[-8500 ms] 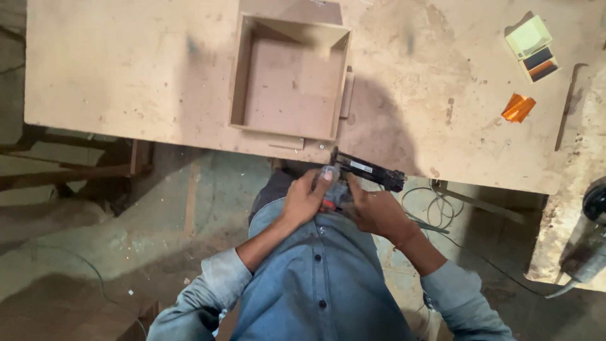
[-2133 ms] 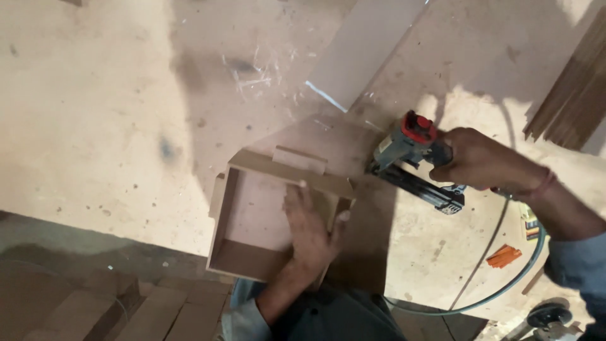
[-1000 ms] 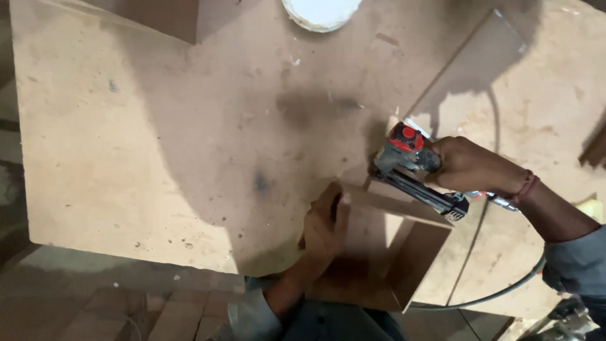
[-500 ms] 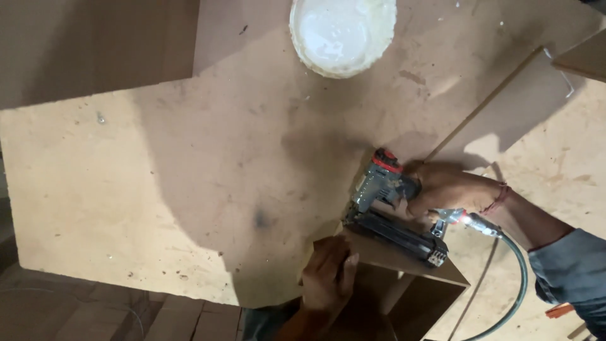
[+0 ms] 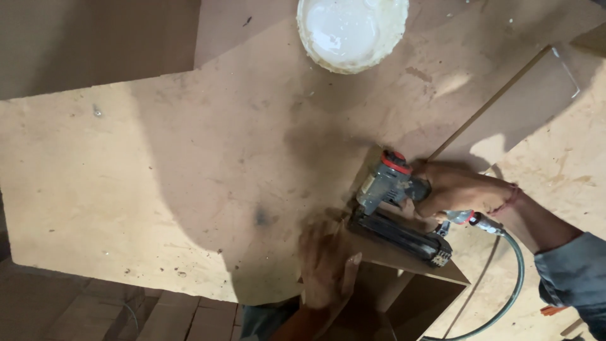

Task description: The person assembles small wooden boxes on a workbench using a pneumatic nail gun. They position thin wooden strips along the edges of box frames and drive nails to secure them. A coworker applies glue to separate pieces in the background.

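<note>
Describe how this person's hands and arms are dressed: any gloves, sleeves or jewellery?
Both hands are bare, with no gloves. The right hand has a thin reddish thread band around the wrist, and further up the forearm a blue-grey denim-like sleeve begins, pushed back from the wrist. The left hand is blurred; no ring or band can be made out on it, and its sleeve is out of view.

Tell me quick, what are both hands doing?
Left hand: open, pressed flat on the wooden box.
Right hand: closed around the nail gun, which is set against the box.
</note>
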